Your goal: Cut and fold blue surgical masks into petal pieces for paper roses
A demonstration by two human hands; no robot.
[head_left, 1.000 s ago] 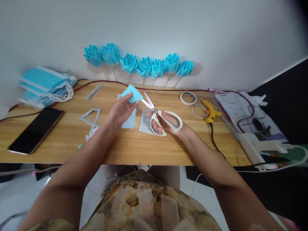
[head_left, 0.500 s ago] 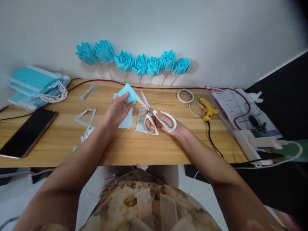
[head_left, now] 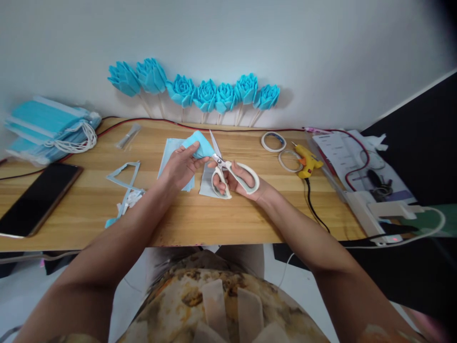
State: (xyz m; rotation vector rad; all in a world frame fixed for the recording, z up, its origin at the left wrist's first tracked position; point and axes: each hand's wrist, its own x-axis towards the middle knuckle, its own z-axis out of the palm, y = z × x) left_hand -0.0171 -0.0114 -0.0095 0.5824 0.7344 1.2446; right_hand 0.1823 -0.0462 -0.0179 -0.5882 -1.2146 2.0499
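Pinched in my left hand (head_left: 183,166) is a folded piece of light-blue fabric (head_left: 200,144), held up over the table. My right hand (head_left: 239,182) grips white-handled scissors (head_left: 246,177), thumb and fingers through the loops. The blades are apart, with the fabric's right corner between them near the pivot. Below my left hand lies a stack of pale-blue sheets (head_left: 170,150), partly covered by the hand. A greyish sheet (head_left: 207,183) rests under the scissors.
Several blue fabric flowers (head_left: 182,90) on sticks lean against the wall. Blue face masks (head_left: 46,121), a phone (head_left: 39,197) and offcuts (head_left: 124,183) lie left. On the right are a tape roll (head_left: 273,142), a yellow glue gun (head_left: 307,161) and a power strip (head_left: 367,216).
My left hand has brought the blue fabric right and slightly down, deeper between the scissor blades. The view has shifted slightly; the scissors stay in my right hand.
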